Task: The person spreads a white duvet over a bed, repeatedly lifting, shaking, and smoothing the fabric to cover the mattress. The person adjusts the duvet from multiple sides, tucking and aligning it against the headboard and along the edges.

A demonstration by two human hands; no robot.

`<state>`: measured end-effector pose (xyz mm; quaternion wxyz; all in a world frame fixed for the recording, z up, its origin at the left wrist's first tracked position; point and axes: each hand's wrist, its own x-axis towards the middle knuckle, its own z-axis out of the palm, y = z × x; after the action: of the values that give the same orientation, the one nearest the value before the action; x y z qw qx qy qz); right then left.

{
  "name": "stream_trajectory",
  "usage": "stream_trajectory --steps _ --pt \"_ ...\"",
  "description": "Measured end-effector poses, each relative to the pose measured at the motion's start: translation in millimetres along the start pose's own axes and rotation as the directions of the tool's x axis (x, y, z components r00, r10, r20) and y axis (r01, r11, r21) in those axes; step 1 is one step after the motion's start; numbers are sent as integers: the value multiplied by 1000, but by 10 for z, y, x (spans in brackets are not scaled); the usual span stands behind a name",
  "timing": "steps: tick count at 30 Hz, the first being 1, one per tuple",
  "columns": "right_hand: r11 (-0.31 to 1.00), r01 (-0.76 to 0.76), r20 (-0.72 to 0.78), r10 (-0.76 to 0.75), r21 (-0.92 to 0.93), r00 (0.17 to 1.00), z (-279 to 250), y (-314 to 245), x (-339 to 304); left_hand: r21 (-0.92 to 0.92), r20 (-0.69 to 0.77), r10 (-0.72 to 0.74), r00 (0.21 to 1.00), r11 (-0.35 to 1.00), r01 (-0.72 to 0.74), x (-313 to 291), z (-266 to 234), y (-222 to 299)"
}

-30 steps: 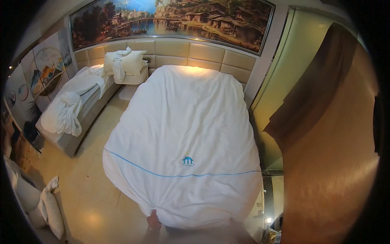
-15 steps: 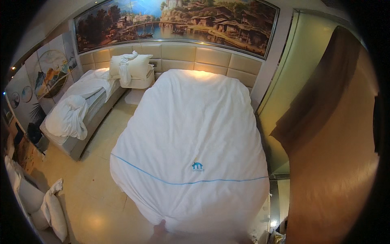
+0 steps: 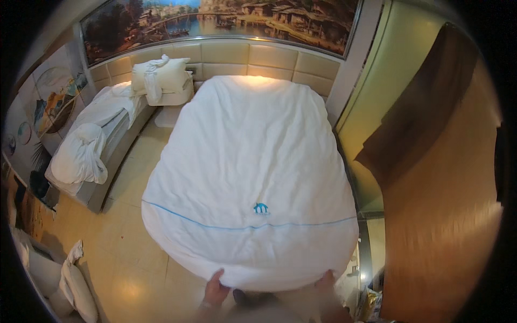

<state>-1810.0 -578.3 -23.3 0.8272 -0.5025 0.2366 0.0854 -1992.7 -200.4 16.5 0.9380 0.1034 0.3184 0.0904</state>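
A white duvet (image 3: 253,145) covers the large bed, with a blue stripe across its foot end and a small blue emblem just above that stripe. At its near edge, left of the middle, my left hand (image 3: 216,289) grips the fabric, thumb up against the white cloth. Farther right along the same edge is my right hand (image 3: 325,283), somewhat blurred, its fingers closed at the hem. Cloth hides part of the fingers of both hands. The duvet hangs rounded over the foot of the bed, with soft creases along its length.
To the left stands a narrow bed (image 3: 119,153) with rumpled white bedding (image 3: 81,153). Pillows (image 3: 161,75) rest at its head end. More white pillows (image 3: 78,282) lie at the lower left. A brown wooden panel (image 3: 436,231) rises close on the right.
The near edge of the duvet has gone from a pulled, bunched shape to a rounder, smoother one. My right hand has come into sight, and my left hand shows more clearly. The view has tilted down.
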Motion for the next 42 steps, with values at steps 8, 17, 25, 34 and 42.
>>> stream_trajectory --steps 8,17,25,34,42 --pt "920 -267 -377 149 -285 914 -258 49 -245 811 -56 327 943 566 -148 57 -753 -269" --pt "994 -86 18 84 74 996 -339 24 821 456 -136 244 960 876 -158 289 -71 -104" --pt "916 -285 85 272 284 959 64 -183 528 110 -51 13 999 994 -7 213 688 45" --pt "800 -569 301 504 192 810 1747 40 -21 14 -109 104 989 995 -103 220 1440 270" --pt "884 -222 106 288 -412 952 1233 832 219 -67 29 4 1000 998 -2 372 1522 487"
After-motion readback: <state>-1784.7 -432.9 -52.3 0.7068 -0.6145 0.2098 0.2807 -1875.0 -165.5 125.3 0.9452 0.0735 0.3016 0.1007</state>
